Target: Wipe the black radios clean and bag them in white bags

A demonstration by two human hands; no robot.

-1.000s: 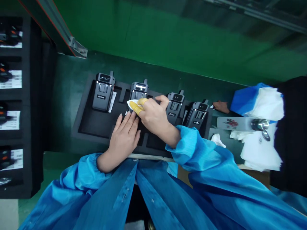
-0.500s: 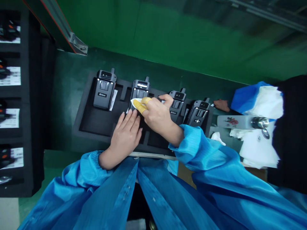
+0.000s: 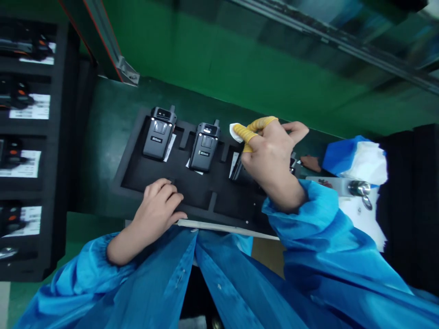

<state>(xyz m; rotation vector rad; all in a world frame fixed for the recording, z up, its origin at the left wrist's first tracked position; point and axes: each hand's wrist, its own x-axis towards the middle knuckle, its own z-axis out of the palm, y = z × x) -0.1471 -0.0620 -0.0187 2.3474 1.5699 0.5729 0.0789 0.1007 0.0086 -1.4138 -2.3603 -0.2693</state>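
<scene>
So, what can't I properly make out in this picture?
All in the head view:
- Third radio from the left: mostly hidden by the right-hand grip.
- Label beside the leftmost radio: print too small and blurred to read.
- Devices in the black rack: cut off by the left edge.
- Flower print on the bottle: partly covered by the blue sleeve.

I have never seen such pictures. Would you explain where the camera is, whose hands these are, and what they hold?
There is no machine here: these are one person's own hands, seen by a camera worn on the head, looking forward and down. On the table lies a black tray with radio-like devices; two show clearly, and the right hand partly hides others. Yellow covers wrap some of its fingers, which pinch a white cloth. The left hand is at the tray's near edge, with nothing visible in it.
</scene>
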